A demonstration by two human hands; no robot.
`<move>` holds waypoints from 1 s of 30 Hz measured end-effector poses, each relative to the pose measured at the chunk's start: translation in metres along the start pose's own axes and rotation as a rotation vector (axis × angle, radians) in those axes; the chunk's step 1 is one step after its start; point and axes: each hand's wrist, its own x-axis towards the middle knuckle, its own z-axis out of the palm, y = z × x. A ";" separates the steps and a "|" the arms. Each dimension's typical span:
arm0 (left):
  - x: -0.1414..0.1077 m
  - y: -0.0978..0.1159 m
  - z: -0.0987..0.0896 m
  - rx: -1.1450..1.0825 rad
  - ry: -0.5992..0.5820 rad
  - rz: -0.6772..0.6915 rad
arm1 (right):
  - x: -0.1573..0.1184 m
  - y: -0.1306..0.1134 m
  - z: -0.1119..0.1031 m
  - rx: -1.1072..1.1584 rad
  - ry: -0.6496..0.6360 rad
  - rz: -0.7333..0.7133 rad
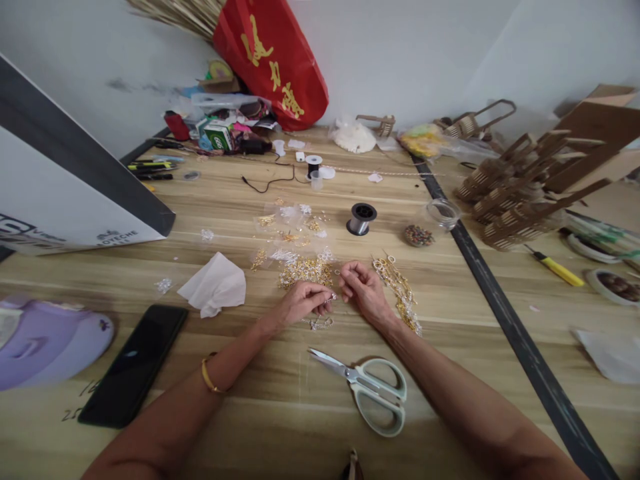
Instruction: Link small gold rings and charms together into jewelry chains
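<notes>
My left hand (306,301) is closed in a pinch on a silver beaded chain (319,325), whose lower length trails on the table below the fingers. Just to its right, my right hand (361,285) has its thumb and fingers pinched together; what they hold is too small to name. A tiny ring (337,272) shows at those fingertips, and I cannot tell whether they touch it. Behind the left hand lies a heap of gold and silver beads (306,270). Gold and silver beaded chains (397,287) lie right of the right hand. Scissors (367,390) rest nearer me, blades pointing left.
A wire spool (361,220) and a tipped jar of beads (437,217) stand behind my hands. At left are a crumpled tissue (215,285), a phone (134,365) and a large white box (75,180). Small woven baskets (510,187) and a yellow cutter (557,268) occupy the right.
</notes>
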 end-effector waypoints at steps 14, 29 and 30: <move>0.001 -0.002 0.001 -0.023 0.015 0.004 | -0.001 -0.001 0.001 -0.016 0.005 0.003; 0.000 -0.004 0.001 -0.017 0.010 0.012 | 0.000 0.000 0.002 -0.003 -0.009 0.000; 0.000 -0.004 0.001 -0.017 0.013 0.012 | 0.000 0.000 0.002 -0.003 -0.008 0.000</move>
